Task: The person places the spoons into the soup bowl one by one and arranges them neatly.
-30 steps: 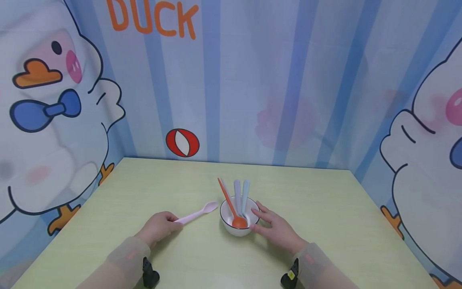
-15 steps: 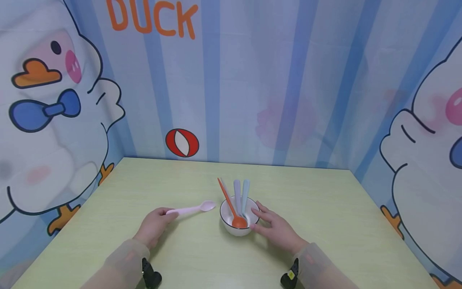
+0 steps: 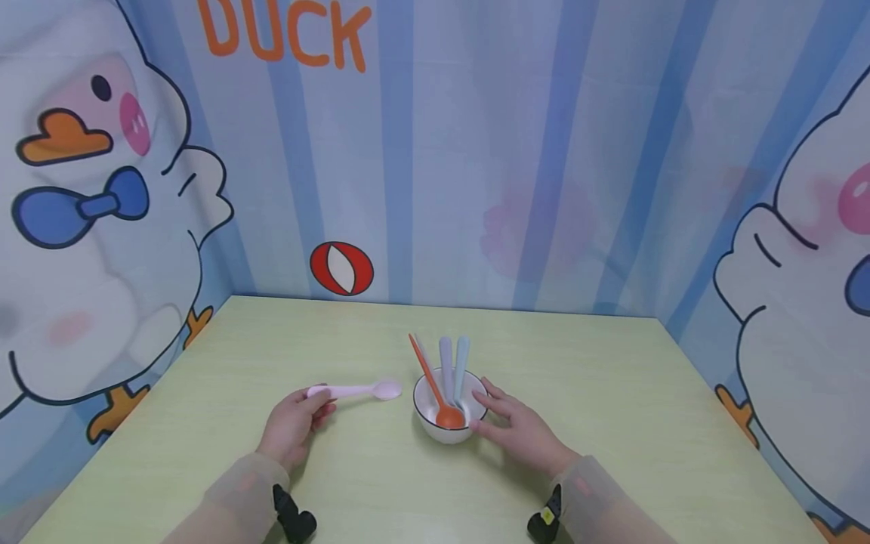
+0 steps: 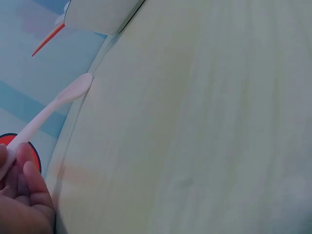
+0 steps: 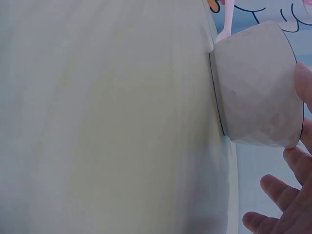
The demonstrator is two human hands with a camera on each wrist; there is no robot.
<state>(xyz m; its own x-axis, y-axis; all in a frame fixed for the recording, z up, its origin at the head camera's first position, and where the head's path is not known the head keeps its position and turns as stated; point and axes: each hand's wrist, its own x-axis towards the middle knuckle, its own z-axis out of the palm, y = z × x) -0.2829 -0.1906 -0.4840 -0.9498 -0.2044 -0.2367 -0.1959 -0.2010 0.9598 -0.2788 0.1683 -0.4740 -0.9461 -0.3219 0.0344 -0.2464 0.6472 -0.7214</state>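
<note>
In the head view my left hand [image 3: 291,429] pinches a pink spoon [image 3: 386,390] by its handle, the spoon's head pointing right toward the bowl. The left wrist view shows the same spoon [image 4: 41,117] between thumb and fingers, raised over the table. My right hand [image 3: 522,434] holds the right side of a white bowl [image 3: 445,437] with a dark rim, thumb and forefinger at the rim and other fingers spread. Inside the bowl lean an orange spoon [image 3: 448,415], a lilac-handled piece [image 3: 445,355] and a light blue-handled piece [image 3: 463,355]; another thin handle shows behind the orange one.
The pale wood-look table [image 3: 578,363] stands against a striped blue curtain [image 3: 448,151] printed with ducks and a ball. A dark wrist camera [image 3: 292,517] sits under the left sleeve and another wrist camera [image 3: 545,521] under the right.
My left hand has lifted and turned the pink spoon from slanting up-right to nearly level, its head drawing slightly back from the bowl. My right hand stays on the bowl.
</note>
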